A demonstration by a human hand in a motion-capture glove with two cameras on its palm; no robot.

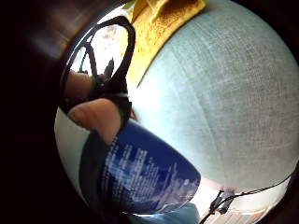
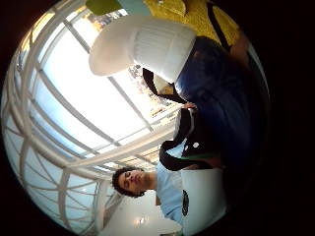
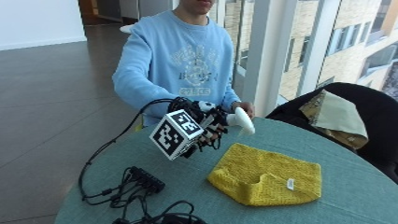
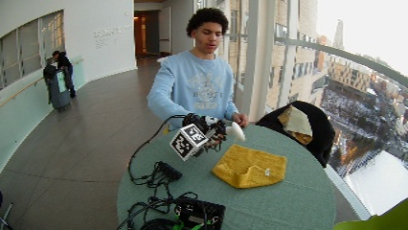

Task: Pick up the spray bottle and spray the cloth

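A round worktop [image 3: 348,205] covered in grey-green woven fabric carries a yellow cloth [image 3: 267,175], rumpled and partly folded, near its middle. Beside the cloth, toward the worktop's edge, lie black cables [image 3: 127,186] and a black box [image 4: 199,213].

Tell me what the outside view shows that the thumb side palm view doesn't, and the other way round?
Only the outside view shows the whole yellow cloth lying folded on the round table, and the gloved right hand raised above the table beside it. Only the thumb side palm view shows the spray bottle's dark blue body close up against the palm. Both show the bottle's white spray head, held near the cloth.
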